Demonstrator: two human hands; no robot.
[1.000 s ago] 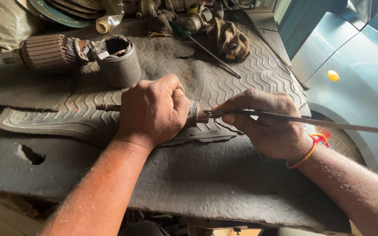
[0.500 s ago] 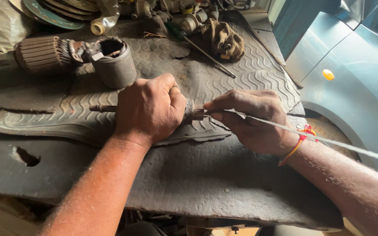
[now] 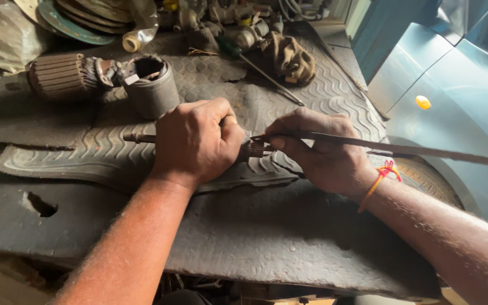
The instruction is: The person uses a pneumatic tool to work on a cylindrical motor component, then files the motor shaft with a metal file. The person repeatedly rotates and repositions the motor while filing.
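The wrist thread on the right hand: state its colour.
Red and orange thread, clearest in the head view.

We see a small motor armature [image 3: 253, 148] lying on its side on the ribbed rubber mat, mostly hidden, with its thin shaft sticking out to the left and its coppery ridged end showing toward the right. A long, thin, dark metal strip [image 3: 402, 149] runs from that ridged end far out to the right, nearly level, its tip touching the copper.

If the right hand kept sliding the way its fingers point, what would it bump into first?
The right hand points left along the long thin blade, so it would probably bump the small ribbed metal part first, then the left hand gripping it.
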